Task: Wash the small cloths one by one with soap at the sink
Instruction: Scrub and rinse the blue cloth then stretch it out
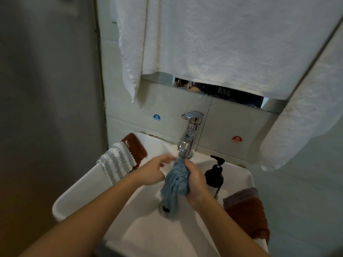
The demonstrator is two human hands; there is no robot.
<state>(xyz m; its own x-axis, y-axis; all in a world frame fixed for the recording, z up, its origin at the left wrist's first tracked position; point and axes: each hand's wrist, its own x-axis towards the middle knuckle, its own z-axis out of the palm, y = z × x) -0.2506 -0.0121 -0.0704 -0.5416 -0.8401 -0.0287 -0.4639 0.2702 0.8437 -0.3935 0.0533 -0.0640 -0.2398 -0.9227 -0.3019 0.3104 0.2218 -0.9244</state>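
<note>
Over the middle of the white sink (89, 184), the right hand (194, 184) grips a bunched blue cloth (175, 184), fingers curled around its right side and thumb end near the top. The cloth hangs as a long, crumpled roll: its long axis runs from about 1 o'clock at the top, just under the chrome faucet (189, 134) spout, down to 7 o'clock, where its loose lower end points at the drain (164, 207) and seems to reach it. The left hand (152, 171) sits at the cloth's 9 o'clock side, fingers loosely bent and reaching toward the cloth's top edge under the spout; whether they pinch the fabric cannot be told.

On the rim at 10 o'clock from the hands lies a grey-and-white striped cloth (117, 164), overlapping a rust-brown cloth (135, 145) behind it. At 3 o'clock, just beside the right hand, stands a black pump soap bottle (214, 175). At 4 o'clock, on the sink's right corner, a purple cloth (241, 196) rests on another rust-brown cloth (248, 221). White towels (213, 43) hang at 12 o'clock above the faucet.
</note>
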